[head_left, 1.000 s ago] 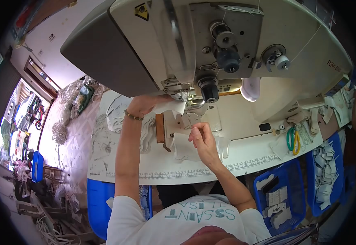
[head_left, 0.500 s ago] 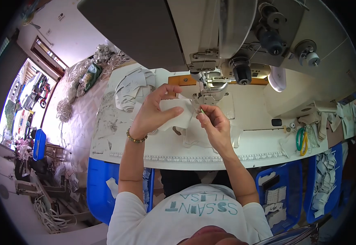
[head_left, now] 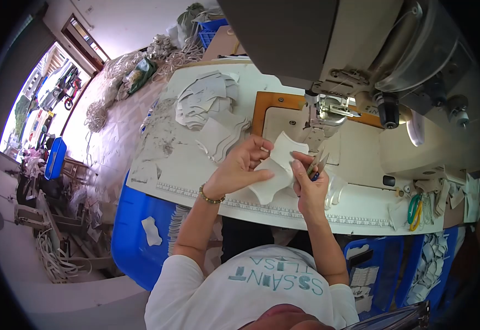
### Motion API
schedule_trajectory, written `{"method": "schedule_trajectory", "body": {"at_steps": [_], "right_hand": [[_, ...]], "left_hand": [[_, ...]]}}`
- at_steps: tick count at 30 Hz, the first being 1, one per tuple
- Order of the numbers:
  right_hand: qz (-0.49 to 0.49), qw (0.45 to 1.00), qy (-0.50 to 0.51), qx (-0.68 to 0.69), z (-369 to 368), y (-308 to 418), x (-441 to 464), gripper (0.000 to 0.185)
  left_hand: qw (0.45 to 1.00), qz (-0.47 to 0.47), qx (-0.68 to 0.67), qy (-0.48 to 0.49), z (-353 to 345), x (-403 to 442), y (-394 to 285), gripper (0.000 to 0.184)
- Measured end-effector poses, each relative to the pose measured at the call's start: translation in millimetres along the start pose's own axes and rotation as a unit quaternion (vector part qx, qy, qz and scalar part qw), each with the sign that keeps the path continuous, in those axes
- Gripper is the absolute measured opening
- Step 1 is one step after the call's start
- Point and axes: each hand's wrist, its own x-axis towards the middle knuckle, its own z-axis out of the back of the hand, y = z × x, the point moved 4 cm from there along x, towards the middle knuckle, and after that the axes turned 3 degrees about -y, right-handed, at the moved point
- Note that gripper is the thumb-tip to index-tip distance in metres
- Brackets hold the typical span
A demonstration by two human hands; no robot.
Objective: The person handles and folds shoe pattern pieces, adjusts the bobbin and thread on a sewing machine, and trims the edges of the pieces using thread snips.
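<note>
My left hand (head_left: 243, 170), with a beaded bracelet at the wrist, pinches a white cut piece (head_left: 267, 184) between thumb and fingers. The piece has curved edges and a crease or seam across it, and its upper part (head_left: 288, 147) spreads toward the sewing machine. In my right hand (head_left: 310, 190) are small thread snips (head_left: 321, 160), blades pointing up and away from me. The right fingertips are at the right edge of the white piece. Just beyond my hands stands the machine's needle area (head_left: 328, 113).
Stacks of white pieces (head_left: 207, 93) lie on the table's left side, with another stack (head_left: 226, 135) nearer. A ruler strip (head_left: 240, 207) runs along the front edge. Green-handled and yellow-handled scissors (head_left: 414, 212) hang at right. Blue bins (head_left: 122, 236) stand below.
The view has shifted, so the machine sits farther right. The white piece is now spread wider and turned. In my right hand the snips now show plainly, blades up.
</note>
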Motion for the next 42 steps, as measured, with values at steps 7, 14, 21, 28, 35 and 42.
{"method": "schedule_trajectory", "body": {"at_steps": [7,14,21,28,35,42], "right_hand": [[0.066,0.991,0.096,-0.065,-46.1,-6.1,-15.0,0.030],[0.057,0.990,0.094,-0.084,-19.7,0.8,-13.1,0.020],[0.098,0.978,-0.080,-0.167,59.8,28.6,-23.0,0.019],[0.157,0.768,-0.223,-0.579,145.9,45.4,-7.9,0.033],[0.270,0.597,-0.226,-0.721,126.5,49.3,-1.4,0.027],[0.296,0.688,-0.053,-0.661,66.5,15.6,-3.8,0.041]], "left_hand": [[0.949,-0.080,0.207,-0.225,43.3,-3.0,1.7,0.013],[0.891,-0.137,0.264,-0.343,151.4,49.3,-15.1,0.016],[0.781,-0.084,0.475,-0.397,131.9,51.1,16.5,0.038],[0.650,-0.281,0.560,-0.431,78.5,32.8,-18.6,0.020],[0.778,-0.226,0.586,0.022,-39.7,25.4,45.4,0.046],[0.755,-0.170,0.633,0.010,-46.2,26.0,65.2,0.053]]}}
